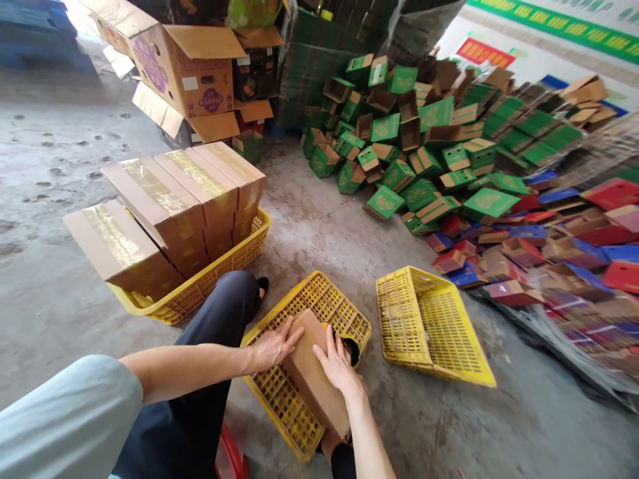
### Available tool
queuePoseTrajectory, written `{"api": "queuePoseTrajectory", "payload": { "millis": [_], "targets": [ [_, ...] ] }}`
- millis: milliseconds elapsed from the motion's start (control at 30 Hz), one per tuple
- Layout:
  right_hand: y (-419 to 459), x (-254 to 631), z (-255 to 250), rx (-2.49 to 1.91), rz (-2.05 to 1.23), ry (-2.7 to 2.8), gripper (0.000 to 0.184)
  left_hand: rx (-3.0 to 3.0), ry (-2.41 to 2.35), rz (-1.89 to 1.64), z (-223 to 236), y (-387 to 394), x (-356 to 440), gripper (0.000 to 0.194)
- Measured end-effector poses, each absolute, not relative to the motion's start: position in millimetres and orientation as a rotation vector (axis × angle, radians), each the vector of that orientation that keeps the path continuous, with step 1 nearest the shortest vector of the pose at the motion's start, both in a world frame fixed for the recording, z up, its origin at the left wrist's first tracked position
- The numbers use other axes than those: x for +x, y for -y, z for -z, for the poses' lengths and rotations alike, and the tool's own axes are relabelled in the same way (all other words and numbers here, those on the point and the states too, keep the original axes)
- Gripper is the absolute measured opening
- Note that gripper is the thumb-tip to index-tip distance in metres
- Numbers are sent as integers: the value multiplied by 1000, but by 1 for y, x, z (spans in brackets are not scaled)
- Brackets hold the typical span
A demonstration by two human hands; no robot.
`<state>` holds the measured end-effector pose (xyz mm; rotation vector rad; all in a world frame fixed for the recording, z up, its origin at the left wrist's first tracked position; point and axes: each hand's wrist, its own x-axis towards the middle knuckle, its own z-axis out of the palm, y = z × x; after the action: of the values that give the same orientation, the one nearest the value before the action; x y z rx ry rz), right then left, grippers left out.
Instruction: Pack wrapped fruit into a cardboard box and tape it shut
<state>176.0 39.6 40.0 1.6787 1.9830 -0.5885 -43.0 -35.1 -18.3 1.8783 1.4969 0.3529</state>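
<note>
A plain brown cardboard box [312,380] lies on an upturned yellow plastic crate [324,299] in front of me. My left hand [272,346] rests on the box's left side, fingers laid flat against the cardboard. My right hand [337,364] presses on the box's right side near its top end, fingers stretched along it. Both hands touch the box from opposite sides. Below the right hand a dark round object [352,348] shows partly on the crate.
A second yellow crate [432,326] lies tilted to the right. A third yellow crate [200,289] at the left holds several taped brown boxes [164,199]. Heaps of small green cartons [399,153] and red and blue cartons [549,259] fill the right. Large cartons [184,66] stand behind.
</note>
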Motion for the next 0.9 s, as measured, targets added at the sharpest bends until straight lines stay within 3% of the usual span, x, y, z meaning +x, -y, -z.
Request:
{"api": "queuePoseTrajectory", "payload": {
  "millis": [600,900],
  "targets": [
    [-25,159,-53,1777,609,-1941,71,2084,-1542,-201,11,34,-38,62],
    [18,171,-23,2079,406,-2177,78,2079,-1557,-223,14,36,-38,60]
  ]
}}
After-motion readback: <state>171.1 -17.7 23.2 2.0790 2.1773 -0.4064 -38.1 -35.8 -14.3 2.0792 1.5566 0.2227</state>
